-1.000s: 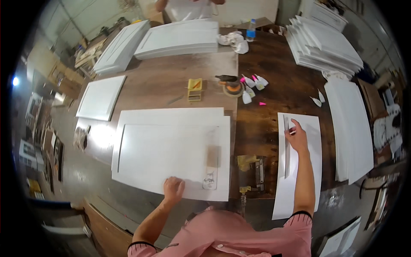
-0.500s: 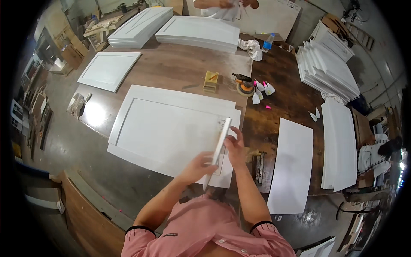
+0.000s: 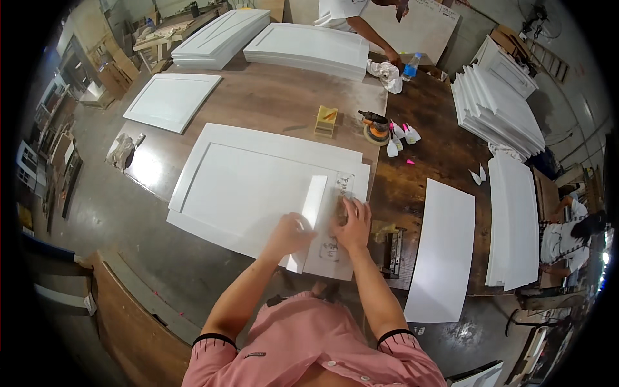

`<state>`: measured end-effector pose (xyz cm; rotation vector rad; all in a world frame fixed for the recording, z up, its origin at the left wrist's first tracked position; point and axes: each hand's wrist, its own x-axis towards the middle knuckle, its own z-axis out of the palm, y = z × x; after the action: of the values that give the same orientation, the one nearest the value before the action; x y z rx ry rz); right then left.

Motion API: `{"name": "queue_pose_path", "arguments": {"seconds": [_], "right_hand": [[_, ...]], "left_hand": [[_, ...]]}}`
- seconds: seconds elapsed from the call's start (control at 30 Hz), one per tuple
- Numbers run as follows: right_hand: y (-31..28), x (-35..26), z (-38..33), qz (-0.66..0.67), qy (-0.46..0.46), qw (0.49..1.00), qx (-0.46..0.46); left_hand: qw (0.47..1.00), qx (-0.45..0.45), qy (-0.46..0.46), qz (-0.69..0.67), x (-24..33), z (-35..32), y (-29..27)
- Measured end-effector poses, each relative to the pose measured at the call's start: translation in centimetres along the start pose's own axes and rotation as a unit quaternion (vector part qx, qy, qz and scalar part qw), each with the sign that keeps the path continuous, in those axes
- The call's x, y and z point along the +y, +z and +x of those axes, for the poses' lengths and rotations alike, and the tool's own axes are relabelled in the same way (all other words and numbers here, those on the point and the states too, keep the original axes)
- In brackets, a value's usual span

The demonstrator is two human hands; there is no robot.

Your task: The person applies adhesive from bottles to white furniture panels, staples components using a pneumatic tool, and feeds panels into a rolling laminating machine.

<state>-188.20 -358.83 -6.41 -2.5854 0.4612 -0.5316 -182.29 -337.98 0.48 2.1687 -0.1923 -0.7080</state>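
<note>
A large white cabinet door panel (image 3: 251,184) with a raised border lies on the table before me. Across its right part a narrow glossy white strip (image 3: 315,200) stands tilted. My left hand (image 3: 289,235) is closed on the strip's left side, fingers curled. Just right of the strip, my right hand (image 3: 353,226) rests over the panel's right end, fingers spread and apart from the strip. Dark pencil-like marks (image 3: 329,248) show on that end, above and below my right hand.
An orange and black sander (image 3: 376,129), white glue bottles (image 3: 410,133) and a yellow box (image 3: 325,121) sit beyond. A plain white board (image 3: 441,248) lies to the right. Stacked doors (image 3: 309,46) stand at the back, where another person's arm (image 3: 380,42) reaches over the table.
The strip has turned to show its broad face and shifted left with my left hand. My right hand has let go of it and spread over the panel end. The other person now leans right.
</note>
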Motion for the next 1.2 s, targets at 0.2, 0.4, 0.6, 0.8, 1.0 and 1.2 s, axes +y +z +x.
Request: {"name": "queue_pose_path", "arguments": {"seconds": [0.2, 0.4, 0.6, 0.8, 1.0, 1.2], "right_hand": [[-1.2, -0.5, 0.7, 0.024, -0.022, 0.999, 0.014], [-1.4, 0.2, 1.4, 0.023, -0.046, 0.998, 0.041], [-1.8, -0.5, 1.8, 0.017, -0.052, 0.997, 0.047], [-0.4, 0.1, 1.1, 0.055, 0.029, 0.997, -0.042], [0.1, 0.6, 1.2, 0.078, 0.023, 0.996, -0.043], [-0.6, 0.3, 1.8, 0.025, 0.068, 0.993, -0.096]], "left_hand": [[0.978, 0.080, 0.065, 0.179, 2.3, 2.7, 2.5], [0.974, 0.094, 0.065, 0.197, 4.0, 4.6, 4.9], [0.962, 0.146, 0.083, 0.216, 2.7, 5.1, 6.4], [0.937, 0.181, 0.193, 0.226, 0.1, 4.8, 7.5], [0.910, 0.165, 0.239, 0.296, -1.6, 3.1, 8.4], [0.887, 0.161, 0.267, 0.339, -0.4, 4.3, 8.8]]}}
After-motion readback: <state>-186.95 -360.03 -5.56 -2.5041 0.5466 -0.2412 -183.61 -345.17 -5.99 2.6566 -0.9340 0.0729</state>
